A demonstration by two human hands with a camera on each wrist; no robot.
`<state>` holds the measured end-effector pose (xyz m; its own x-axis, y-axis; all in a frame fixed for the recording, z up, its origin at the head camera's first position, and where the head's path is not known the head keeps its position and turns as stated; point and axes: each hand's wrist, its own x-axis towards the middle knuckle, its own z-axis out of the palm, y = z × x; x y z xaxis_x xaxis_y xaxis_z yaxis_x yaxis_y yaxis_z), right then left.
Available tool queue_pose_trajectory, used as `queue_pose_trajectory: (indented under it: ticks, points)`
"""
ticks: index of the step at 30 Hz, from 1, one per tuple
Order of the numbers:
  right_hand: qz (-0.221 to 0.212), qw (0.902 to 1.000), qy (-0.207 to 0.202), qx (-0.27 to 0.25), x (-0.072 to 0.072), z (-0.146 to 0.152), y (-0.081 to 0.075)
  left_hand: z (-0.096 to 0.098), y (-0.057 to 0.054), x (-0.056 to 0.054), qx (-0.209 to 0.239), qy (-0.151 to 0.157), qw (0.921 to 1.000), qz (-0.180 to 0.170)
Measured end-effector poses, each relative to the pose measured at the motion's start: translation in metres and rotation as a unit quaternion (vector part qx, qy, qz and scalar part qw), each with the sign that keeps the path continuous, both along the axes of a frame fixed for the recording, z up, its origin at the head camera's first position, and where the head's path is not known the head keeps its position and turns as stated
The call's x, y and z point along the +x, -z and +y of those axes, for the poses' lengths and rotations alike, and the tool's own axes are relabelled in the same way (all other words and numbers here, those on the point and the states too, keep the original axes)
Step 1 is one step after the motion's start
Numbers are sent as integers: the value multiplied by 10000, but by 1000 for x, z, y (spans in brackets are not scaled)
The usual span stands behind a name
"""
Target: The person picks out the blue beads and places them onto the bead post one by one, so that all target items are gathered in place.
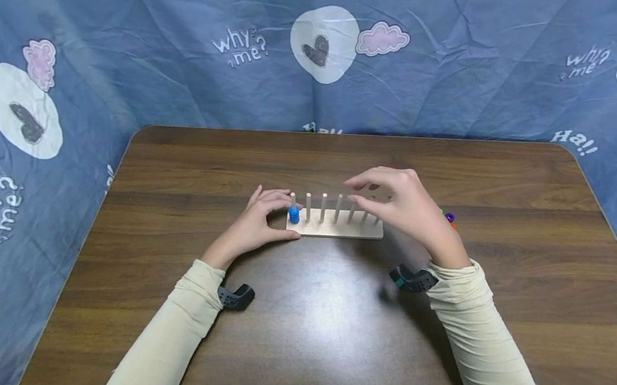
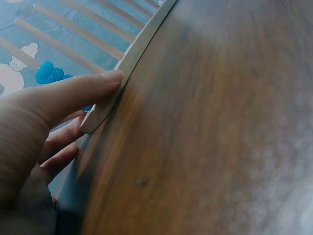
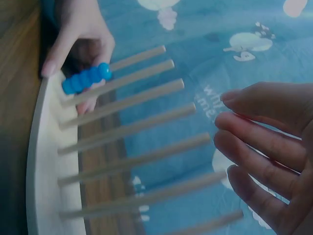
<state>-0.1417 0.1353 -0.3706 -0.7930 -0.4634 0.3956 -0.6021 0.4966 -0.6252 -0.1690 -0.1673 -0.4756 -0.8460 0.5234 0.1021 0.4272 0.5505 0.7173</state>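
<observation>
A pale wooden peg board (image 1: 337, 231) with a row of several upright pegs rests on the table. Blue beads (image 1: 294, 214) are stacked low on its leftmost peg, seen from the side as rounded blue beads (image 3: 87, 79) in the right wrist view. My left hand (image 1: 254, 224) grips the board's left end, thumb along the near edge and fingers behind it. Above the pegs at the right, my right hand (image 1: 403, 203) hovers with thumb and fingers apart. Nothing is between those fingers in the right wrist view, where the peg tops point toward them.
Small purple, orange and green pieces (image 1: 450, 217) lie on the table just beyond the right wrist, partly hidden by it. The brown wooden table (image 1: 317, 347) stretches around the board. Blue printed cloth (image 1: 168, 61) hangs behind and at the sides.
</observation>
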Motion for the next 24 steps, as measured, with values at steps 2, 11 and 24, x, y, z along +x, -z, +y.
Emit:
queue_pose_trajectory:
  ticks: [2,11,24]
  points:
    - [50,10000,78,20,2,7,1,0,0,0,5,-4,10000,-8]
    - [196,9994,238,142,8,34,12,1,0,0,14,-25,10000,-70]
    - [-24,9958,716,569,19,79,25,0,-1,0,17,-13,10000,-28]
